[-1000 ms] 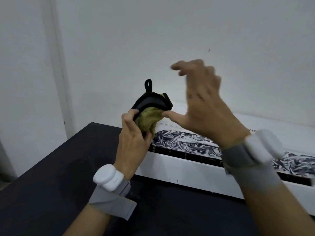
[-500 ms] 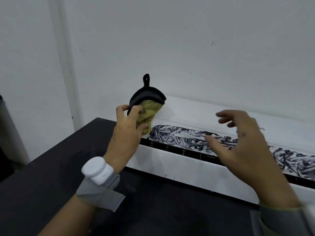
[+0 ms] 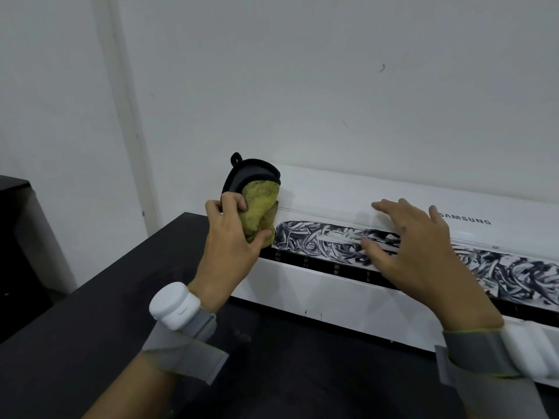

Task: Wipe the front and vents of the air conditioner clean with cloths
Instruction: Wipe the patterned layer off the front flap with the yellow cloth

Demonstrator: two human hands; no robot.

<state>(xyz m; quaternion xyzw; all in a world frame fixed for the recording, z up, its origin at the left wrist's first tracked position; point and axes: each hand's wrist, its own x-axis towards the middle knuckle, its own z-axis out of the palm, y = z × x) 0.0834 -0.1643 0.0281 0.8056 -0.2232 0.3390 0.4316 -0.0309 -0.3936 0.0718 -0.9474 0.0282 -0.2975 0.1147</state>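
My left hand [image 3: 233,237] grips the cloth [image 3: 260,207] at the air conditioner [image 3: 332,195] end. My right hand [image 3: 414,252] lies flat, fingers straight, apparently bracing the front. Next: sweep firmly along the smeared louver [image 3: 514,267].

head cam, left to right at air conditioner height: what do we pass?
dark cabinet → left hand gripping the cloth → right hand → SAMSUNG logo

Grey wrist straps [image 3: 181,349], white rounded pods [image 3: 174,303]
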